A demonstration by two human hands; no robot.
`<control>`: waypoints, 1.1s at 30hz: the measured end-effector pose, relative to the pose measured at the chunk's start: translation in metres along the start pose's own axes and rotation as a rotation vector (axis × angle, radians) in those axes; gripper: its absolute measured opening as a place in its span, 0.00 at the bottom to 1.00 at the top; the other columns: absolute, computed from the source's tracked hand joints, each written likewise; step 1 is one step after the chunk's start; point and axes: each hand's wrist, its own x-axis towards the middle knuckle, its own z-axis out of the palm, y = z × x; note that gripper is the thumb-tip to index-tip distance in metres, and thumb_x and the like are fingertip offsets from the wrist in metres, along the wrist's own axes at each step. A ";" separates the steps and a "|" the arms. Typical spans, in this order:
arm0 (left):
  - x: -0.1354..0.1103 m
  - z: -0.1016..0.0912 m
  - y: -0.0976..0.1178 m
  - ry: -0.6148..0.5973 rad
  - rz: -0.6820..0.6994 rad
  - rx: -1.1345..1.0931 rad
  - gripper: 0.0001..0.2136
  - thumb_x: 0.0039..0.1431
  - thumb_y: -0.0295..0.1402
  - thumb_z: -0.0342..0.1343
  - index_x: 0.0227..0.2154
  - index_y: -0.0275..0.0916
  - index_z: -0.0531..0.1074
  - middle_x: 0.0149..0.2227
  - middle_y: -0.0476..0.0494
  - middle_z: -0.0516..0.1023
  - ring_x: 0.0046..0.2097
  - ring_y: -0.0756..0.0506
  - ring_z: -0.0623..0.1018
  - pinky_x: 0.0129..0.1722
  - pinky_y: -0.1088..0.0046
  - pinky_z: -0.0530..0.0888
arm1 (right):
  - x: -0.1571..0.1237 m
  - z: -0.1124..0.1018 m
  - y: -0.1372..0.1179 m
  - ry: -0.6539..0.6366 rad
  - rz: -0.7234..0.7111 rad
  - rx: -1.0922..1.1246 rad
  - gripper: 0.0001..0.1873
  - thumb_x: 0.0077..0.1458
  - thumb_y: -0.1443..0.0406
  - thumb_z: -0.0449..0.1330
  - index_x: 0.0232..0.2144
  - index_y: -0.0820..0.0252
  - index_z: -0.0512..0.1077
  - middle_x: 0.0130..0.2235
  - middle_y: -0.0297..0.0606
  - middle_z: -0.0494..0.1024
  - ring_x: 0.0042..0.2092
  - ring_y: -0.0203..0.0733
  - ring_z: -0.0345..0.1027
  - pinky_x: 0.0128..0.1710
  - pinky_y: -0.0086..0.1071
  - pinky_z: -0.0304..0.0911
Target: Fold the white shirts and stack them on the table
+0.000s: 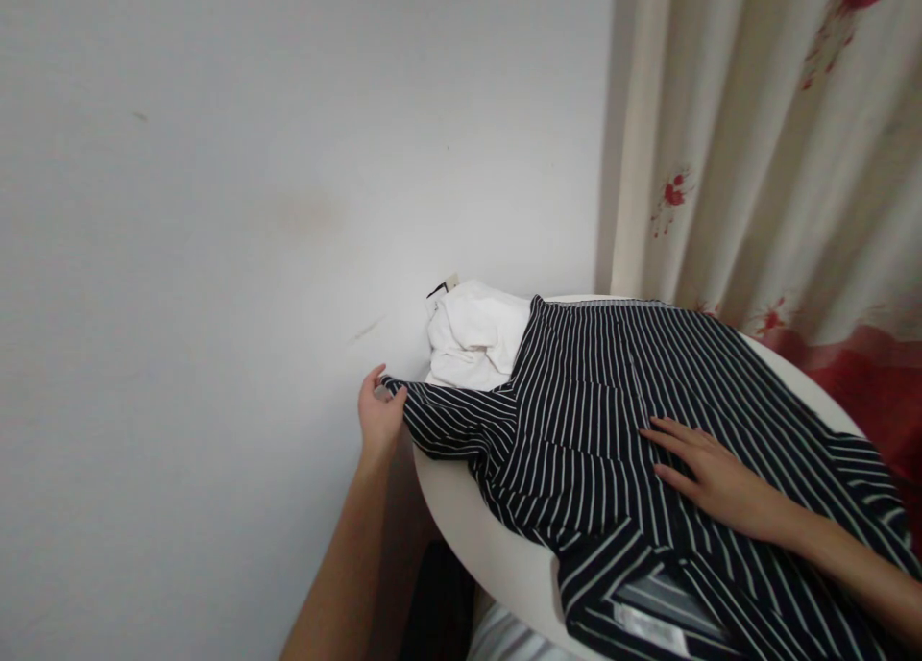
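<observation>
A black shirt with thin white stripes [591, 392] lies spread over a round white table [468, 517]. My left hand [379, 413] pinches the end of the shirt's short sleeve at the table's left edge, holding it stretched outward. My right hand [710, 474] rests flat on the shirt's body, fingers spread and pointing left. The shirt's collar with its label [652, 627] lies toward me at the bottom edge.
A crumpled white garment [475, 339] lies at the table's far side against the white wall [216, 209]. A cream curtain with red flowers [778, 142] hangs behind the table on the right. Something dark sits below the table near my left arm.
</observation>
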 end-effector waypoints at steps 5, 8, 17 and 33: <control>-0.002 0.037 0.098 -0.275 0.269 -0.315 0.26 0.55 0.27 0.60 0.58 0.41 0.67 0.60 0.36 0.67 0.43 0.48 0.79 0.47 0.67 0.78 | 0.043 -0.020 -0.025 0.110 0.077 0.336 0.24 0.59 0.51 0.54 0.52 0.54 0.76 0.56 0.44 0.77 0.58 0.56 0.69 0.63 0.54 0.60; -0.022 0.066 0.151 -0.494 0.422 -0.451 0.24 0.54 0.25 0.60 0.55 0.42 0.70 0.60 0.38 0.68 0.45 0.48 0.78 0.48 0.68 0.77 | 0.073 -0.031 -0.052 0.095 0.121 0.639 0.21 0.59 0.51 0.56 0.47 0.53 0.78 0.51 0.45 0.80 0.53 0.55 0.74 0.57 0.53 0.67; -0.031 0.118 0.153 -1.015 0.386 -0.563 0.15 0.61 0.33 0.59 0.50 0.36 0.72 0.51 0.34 0.79 0.49 0.42 0.80 0.51 0.62 0.75 | 0.097 -0.001 -0.077 0.022 0.293 1.127 0.31 0.67 0.45 0.40 0.65 0.47 0.60 0.56 0.46 0.77 0.49 0.49 0.77 0.43 0.48 0.75; -0.037 0.143 0.042 -0.671 0.313 -0.253 0.07 0.62 0.30 0.52 0.37 0.38 0.75 0.35 0.42 0.82 0.39 0.45 0.81 0.45 0.65 0.77 | 0.095 -0.009 -0.077 0.612 0.172 0.683 0.22 0.54 0.61 0.59 0.49 0.60 0.79 0.50 0.42 0.81 0.53 0.51 0.74 0.60 0.49 0.64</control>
